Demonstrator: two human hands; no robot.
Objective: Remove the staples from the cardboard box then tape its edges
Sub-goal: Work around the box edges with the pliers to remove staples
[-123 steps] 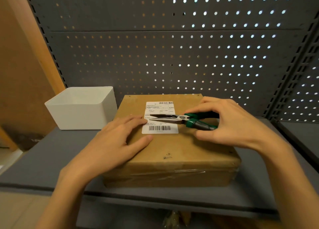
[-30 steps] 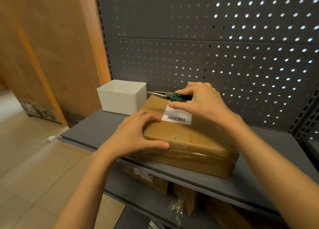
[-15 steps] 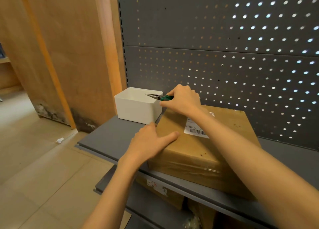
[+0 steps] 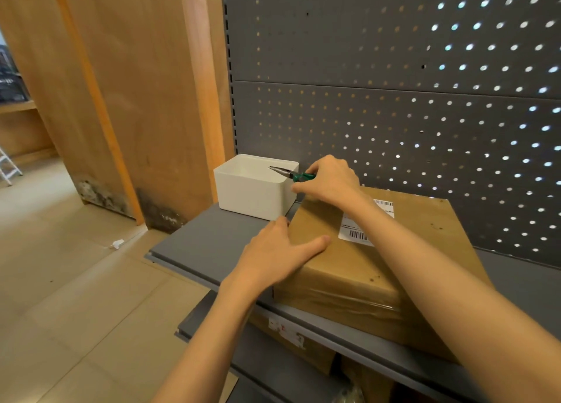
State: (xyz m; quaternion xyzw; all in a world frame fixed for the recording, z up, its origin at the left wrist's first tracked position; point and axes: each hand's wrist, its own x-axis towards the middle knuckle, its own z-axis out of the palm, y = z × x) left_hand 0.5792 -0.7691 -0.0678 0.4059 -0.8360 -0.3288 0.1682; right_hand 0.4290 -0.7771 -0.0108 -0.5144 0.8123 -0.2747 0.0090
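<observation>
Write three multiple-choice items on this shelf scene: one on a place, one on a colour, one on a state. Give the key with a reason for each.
1. Where does the white bin stand?
A. On the cardboard box
B. On the grey shelf, left of the cardboard box
C. On the floor

2. What colour are the pliers' handles?
A. Green
B. Red
C. Yellow

3. What is the left hand doing?
A. Holding a tape roll
B. Hanging clear of everything
C. Resting on the box's near left corner

Key:
1 B: the bin sits on the shelf beside the cardboard box, against the pegboard.
2 A: green shows on the pliers where they leave the right hand, their tips over the bin.
3 C: the left hand lies spread on the box's corner, with no tape in view.
</observation>
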